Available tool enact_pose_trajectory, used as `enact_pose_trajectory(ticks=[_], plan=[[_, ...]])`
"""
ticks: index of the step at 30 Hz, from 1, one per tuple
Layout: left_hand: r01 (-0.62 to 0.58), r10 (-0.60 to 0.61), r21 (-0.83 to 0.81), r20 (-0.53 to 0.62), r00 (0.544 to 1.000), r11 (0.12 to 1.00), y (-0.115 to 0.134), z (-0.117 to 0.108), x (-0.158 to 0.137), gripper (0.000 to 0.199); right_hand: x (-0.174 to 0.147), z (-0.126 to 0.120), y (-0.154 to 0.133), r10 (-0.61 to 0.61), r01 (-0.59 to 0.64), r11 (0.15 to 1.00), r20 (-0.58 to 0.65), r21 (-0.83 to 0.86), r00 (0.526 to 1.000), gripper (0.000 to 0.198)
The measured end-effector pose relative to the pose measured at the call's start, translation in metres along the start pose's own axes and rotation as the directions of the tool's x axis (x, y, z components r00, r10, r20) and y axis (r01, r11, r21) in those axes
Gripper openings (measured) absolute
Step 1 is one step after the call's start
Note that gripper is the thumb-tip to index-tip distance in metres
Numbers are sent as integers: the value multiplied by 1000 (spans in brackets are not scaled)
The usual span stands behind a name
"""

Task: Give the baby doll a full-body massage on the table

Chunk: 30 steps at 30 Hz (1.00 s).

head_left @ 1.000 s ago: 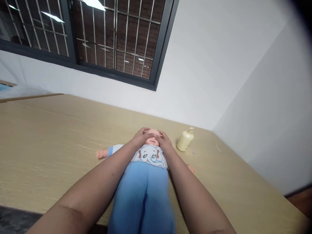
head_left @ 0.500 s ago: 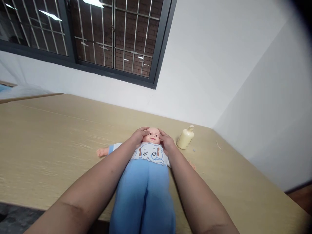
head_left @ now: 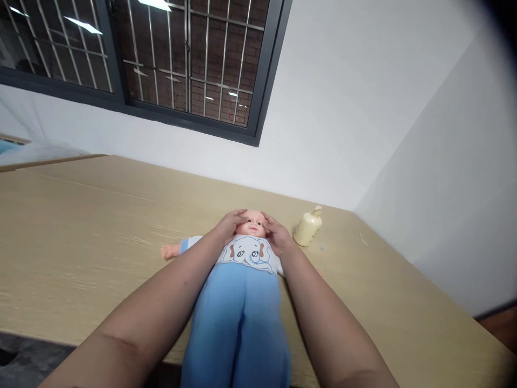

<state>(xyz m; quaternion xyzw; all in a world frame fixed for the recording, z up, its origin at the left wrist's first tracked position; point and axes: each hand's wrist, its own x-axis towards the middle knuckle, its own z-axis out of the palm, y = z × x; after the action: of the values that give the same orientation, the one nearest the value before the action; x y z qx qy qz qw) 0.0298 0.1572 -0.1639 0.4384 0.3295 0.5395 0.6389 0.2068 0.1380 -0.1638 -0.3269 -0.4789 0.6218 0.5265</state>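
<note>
On its back on the table lies a baby doll [head_left: 242,302] in blue trousers and a white top with an elephant patch [head_left: 247,254]. My left hand [head_left: 231,225] cups one side of the doll's head [head_left: 253,220], its fingertips at the temple. Against the opposite side rests my right hand [head_left: 278,233], fingers curved along the cheek and temple. The two hands hold the head between them. One doll arm [head_left: 172,250] sticks out to the left; most of the other is hidden behind my right forearm. The doll's feet are out of view.
A cream pump bottle [head_left: 308,227] stands right of the doll's head. Near it lie a tiny pale bit [head_left: 322,248] and a thin strand [head_left: 364,239]. The wooden table [head_left: 100,226] meets a white wall [head_left: 323,108] under a barred window [head_left: 189,59].
</note>
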Motion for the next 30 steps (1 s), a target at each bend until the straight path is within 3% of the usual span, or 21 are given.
enact_pose_trajectory(ticks=[4,8,11,14,20,26,30], plan=[[-69,71,78,-21,997,995,1,6,-3,57,12,1,14,-194,141,949,-170,-284,966,55],[-86,96,147,-63,993,985,1,7,-2,57,17,1,18,-223,128,912,-208,-391,952,56],[-83,95,153,-76,993,985,1,7,-1,52,17,1,17,-210,131,931,-203,-342,957,51],[-60,68,116,-72,995,991,1,6,-1,49,14,1,15,-145,111,978,-188,-176,971,47],[27,-28,-4,-41,999,1000,-3,-5,5,49,4,-5,5,71,-64,992,-67,105,995,62],[82,-86,-73,-48,995,994,-7,-15,11,71,-3,-9,-6,101,-100,988,0,118,995,62],[67,-70,-51,-53,996,996,-5,-9,7,72,0,-4,-1,72,-70,995,-24,67,997,61]])
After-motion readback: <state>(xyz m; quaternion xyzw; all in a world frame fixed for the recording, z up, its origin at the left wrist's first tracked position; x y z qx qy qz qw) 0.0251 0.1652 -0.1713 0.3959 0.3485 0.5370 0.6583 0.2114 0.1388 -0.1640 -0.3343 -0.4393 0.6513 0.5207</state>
